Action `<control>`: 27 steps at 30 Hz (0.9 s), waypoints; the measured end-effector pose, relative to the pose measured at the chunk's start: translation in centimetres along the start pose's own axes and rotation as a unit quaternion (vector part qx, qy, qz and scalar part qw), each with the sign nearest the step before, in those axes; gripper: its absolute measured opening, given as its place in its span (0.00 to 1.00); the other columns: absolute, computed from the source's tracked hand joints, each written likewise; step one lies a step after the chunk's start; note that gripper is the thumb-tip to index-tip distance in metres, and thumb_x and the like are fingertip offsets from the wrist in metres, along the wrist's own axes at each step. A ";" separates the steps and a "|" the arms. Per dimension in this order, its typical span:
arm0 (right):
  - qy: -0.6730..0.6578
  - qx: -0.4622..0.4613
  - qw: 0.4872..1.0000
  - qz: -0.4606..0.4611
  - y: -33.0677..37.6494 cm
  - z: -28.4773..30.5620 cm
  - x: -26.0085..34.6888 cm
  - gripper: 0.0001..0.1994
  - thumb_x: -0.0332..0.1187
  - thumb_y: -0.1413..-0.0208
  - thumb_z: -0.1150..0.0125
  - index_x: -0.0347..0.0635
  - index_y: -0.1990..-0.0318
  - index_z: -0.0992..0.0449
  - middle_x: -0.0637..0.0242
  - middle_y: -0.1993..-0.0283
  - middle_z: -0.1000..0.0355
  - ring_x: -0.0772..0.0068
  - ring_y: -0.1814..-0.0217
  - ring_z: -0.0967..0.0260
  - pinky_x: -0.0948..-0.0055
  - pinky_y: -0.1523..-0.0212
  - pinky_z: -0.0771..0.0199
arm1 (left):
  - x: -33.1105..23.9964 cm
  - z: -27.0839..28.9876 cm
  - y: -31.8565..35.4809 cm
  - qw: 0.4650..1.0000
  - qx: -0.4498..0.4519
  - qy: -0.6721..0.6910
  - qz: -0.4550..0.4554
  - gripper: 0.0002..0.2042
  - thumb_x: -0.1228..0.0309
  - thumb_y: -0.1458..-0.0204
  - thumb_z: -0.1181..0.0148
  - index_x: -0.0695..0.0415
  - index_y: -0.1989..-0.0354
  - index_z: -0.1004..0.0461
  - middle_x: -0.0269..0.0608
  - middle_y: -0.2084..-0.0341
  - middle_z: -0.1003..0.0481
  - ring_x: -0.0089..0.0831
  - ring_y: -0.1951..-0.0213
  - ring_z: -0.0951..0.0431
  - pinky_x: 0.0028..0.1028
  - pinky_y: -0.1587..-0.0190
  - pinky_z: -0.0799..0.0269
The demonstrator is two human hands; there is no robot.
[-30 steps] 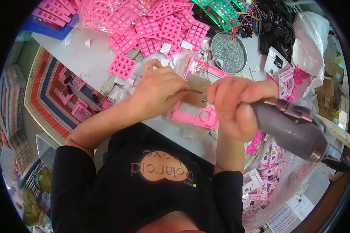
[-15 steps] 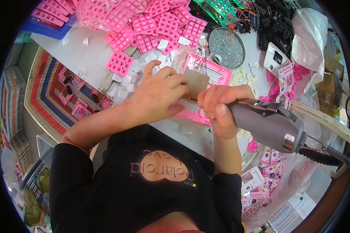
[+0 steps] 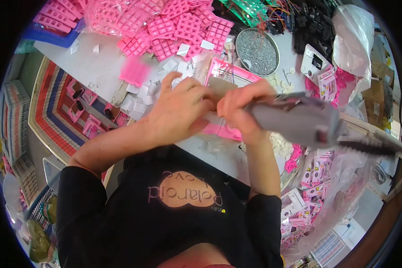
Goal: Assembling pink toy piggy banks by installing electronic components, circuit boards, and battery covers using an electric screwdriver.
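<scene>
A pink plastic casing [image 3: 213, 128] lies on the table in front of me, with a flat brown board [image 3: 216, 88] over its middle. My left hand [image 3: 179, 103] grips the casing's left side, its fingertips curled at the board and the index finger raised. In my right hand [image 3: 246, 107] is a grey electric screwdriver [image 3: 295, 119], lying nearly level and blurred by motion. Its tip is hidden behind my fingers, so I cannot tell whether it touches the casing. Thin wires show at the casing's far part.
A round tin of small screws [image 3: 257, 52] stands behind the casing. Pink keypad pieces [image 3: 161, 27] are heaped at the back, beside white paper squares [image 3: 140, 98]. Black parts [image 3: 315, 33] and a white plastic bag [image 3: 353, 42] sit back right. A striped bin [image 3: 53, 114] is at left.
The screwdriver and my right hand have moved up and left, and the tool lies flatter. My left hand stays on the casing. One pink keypad piece left of it now looks smeared.
</scene>
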State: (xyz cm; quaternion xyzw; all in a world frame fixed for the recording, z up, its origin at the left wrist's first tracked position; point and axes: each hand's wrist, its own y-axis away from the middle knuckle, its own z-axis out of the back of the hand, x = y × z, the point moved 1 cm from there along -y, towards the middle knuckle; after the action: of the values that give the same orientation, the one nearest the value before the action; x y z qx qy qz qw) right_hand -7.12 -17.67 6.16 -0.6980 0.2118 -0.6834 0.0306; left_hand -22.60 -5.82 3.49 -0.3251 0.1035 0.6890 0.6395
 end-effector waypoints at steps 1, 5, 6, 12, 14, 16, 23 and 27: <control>-0.054 -0.028 0.998 0.016 -0.4 0.4 0.4 0.12 0.29 0.41 0.40 0.41 0.55 0.37 0.68 0.78 0.36 0.75 0.78 0.40 0.67 0.69 0.30 | -0.6 0.1 0.5 1.000 -0.003 0.020 -0.013 0.17 0.69 0.62 0.28 0.49 0.61 0.24 0.32 0.58 0.28 0.33 0.54 0.28 0.49 0.45 0.44; -0.032 -0.145 0.987 0.058 -1.8 2.3 3.6 0.25 0.29 0.43 0.37 0.39 0.40 0.41 0.65 0.72 0.33 0.74 0.72 0.36 0.67 0.65 0.28 | -3.1 -2.2 0.9 0.995 0.061 0.015 -0.079 0.11 0.71 0.60 0.30 0.49 0.66 0.23 0.32 0.71 0.29 0.32 0.62 0.26 0.38 0.54 0.38; 0.001 -0.166 0.985 0.053 -1.8 2.7 4.0 0.30 0.27 0.45 0.36 0.38 0.36 0.43 0.62 0.66 0.29 0.73 0.68 0.32 0.68 0.62 0.26 | -3.4 -2.6 0.5 0.992 0.080 -0.013 -0.099 0.10 0.71 0.60 0.31 0.49 0.67 0.23 0.32 0.73 0.29 0.32 0.63 0.26 0.36 0.54 0.38; 0.260 -0.277 0.924 -0.031 3.1 3.8 4.1 0.27 0.19 0.42 0.44 0.33 0.34 0.39 0.57 0.51 0.25 0.76 0.56 0.29 0.77 0.57 0.27 | -1.6 -0.6 -0.9 0.978 0.101 0.178 -0.028 0.05 0.75 0.52 0.35 0.53 0.67 0.23 0.38 0.79 0.27 0.33 0.73 0.24 0.34 0.66 0.31; 0.190 -0.149 0.951 -0.192 4.4 3.6 3.1 0.21 0.20 0.42 0.44 0.33 0.39 0.31 0.62 0.54 0.24 0.81 0.62 0.29 0.81 0.63 0.27 | -0.6 -0.6 -1.2 0.972 0.071 0.224 -0.003 0.04 0.77 0.51 0.37 0.56 0.67 0.23 0.40 0.77 0.26 0.34 0.73 0.24 0.32 0.69 0.30; 0.214 -0.027 0.945 -0.247 4.1 2.4 1.0 0.18 0.21 0.41 0.44 0.35 0.43 0.27 0.66 0.59 0.23 0.84 0.71 0.31 0.81 0.70 0.29 | -0.3 -0.4 -1.5 0.970 0.059 0.236 0.016 0.05 0.78 0.51 0.37 0.58 0.66 0.24 0.41 0.76 0.25 0.33 0.73 0.24 0.30 0.70 0.30; 0.221 0.016 0.947 -0.231 1.9 1.9 -0.2 0.10 0.24 0.43 0.40 0.35 0.54 0.21 0.65 0.69 0.23 0.80 0.76 0.31 0.77 0.75 0.32 | -0.2 -0.4 -2.0 0.968 0.057 0.224 0.100 0.07 0.80 0.51 0.38 0.61 0.63 0.26 0.38 0.74 0.25 0.26 0.74 0.27 0.25 0.70 0.30; 0.219 -0.046 0.938 -0.265 2.6 1.5 -0.4 0.08 0.28 0.46 0.37 0.34 0.61 0.21 0.58 0.72 0.24 0.71 0.78 0.29 0.72 0.75 0.30 | -0.6 -1.2 -2.1 0.959 0.021 0.232 0.161 0.10 0.82 0.52 0.38 0.62 0.60 0.27 0.38 0.72 0.25 0.23 0.74 0.28 0.23 0.70 0.31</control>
State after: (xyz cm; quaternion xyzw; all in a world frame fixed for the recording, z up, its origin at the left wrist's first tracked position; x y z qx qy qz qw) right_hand -6.31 -20.26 4.85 -0.5624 0.0524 -0.7923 -0.2309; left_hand -20.23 -6.63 3.44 -0.4415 0.3141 0.6863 0.4852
